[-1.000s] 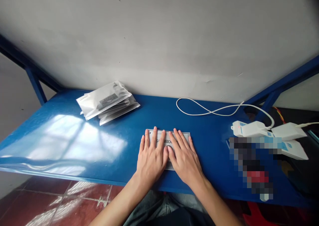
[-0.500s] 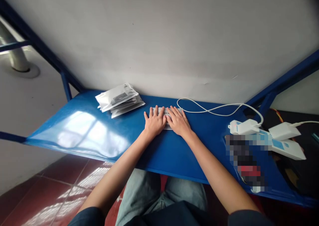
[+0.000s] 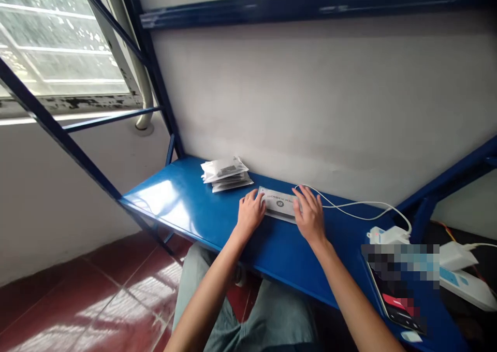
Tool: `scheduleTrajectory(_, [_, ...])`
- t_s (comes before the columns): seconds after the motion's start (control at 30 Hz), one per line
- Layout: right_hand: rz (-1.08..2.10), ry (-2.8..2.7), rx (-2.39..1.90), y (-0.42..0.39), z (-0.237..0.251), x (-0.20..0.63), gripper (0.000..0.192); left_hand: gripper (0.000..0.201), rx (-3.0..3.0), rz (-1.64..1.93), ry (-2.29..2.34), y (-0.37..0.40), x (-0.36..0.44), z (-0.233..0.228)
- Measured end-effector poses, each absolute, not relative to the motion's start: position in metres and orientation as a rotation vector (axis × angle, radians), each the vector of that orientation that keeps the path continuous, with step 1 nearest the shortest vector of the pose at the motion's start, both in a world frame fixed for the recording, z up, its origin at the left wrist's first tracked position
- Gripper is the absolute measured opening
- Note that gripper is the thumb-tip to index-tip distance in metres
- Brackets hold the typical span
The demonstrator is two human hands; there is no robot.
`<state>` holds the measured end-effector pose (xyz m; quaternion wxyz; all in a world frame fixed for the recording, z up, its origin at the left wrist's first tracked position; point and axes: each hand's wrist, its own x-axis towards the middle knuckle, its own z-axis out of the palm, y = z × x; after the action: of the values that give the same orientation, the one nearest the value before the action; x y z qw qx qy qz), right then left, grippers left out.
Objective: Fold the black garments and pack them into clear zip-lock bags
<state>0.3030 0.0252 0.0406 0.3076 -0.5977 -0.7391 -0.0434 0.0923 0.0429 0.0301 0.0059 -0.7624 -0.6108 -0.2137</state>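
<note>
A flat silver-grey plastic packet point(image 3: 280, 205) with dark lettering and a round logo lies on the blue tabletop point(image 3: 217, 228). At its left end is my left hand point(image 3: 251, 211), fingers slightly bent and apart, the thumb and index tips resting on the packet. Over the right end lies my right hand point(image 3: 310, 216), its fingers stretched and spread, thumb on the packet's surface. Neither hand lifts the packet. The packet's middle shows between the hands, while its right edge is hidden under my right hand.
A stack of several silver packets point(image 3: 227, 175) stands at the back left. A white cable point(image 3: 361, 206) runs right to white plugs and a power strip point(image 3: 471, 290). A phone point(image 3: 396, 300), partly pixelated, lies near the front right edge. Blue frame bars point(image 3: 272, 11) surround the table.
My hands have moved apart, from side by side on the packet's middle to its two ends, uncovering the logo. The view has tilted up and turned left, bringing in the window.
</note>
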Motion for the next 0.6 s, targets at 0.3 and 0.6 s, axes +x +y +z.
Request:
scheduleTrajectory(0.3, [0.083, -1.997, -1.986, -0.076, -0.027, 0.319, 0.066, 0.060, -2.551, -0.435, -1.759, -0.006, 0.010, -0.005])
scheduleTrajectory(0.6, [0.103, -2.039, -2.019, -0.070, -0.019, 0.315, 0.066, 0.061, -2.541, -0.394, -1.689, -0.005, 0.014, -0.013])
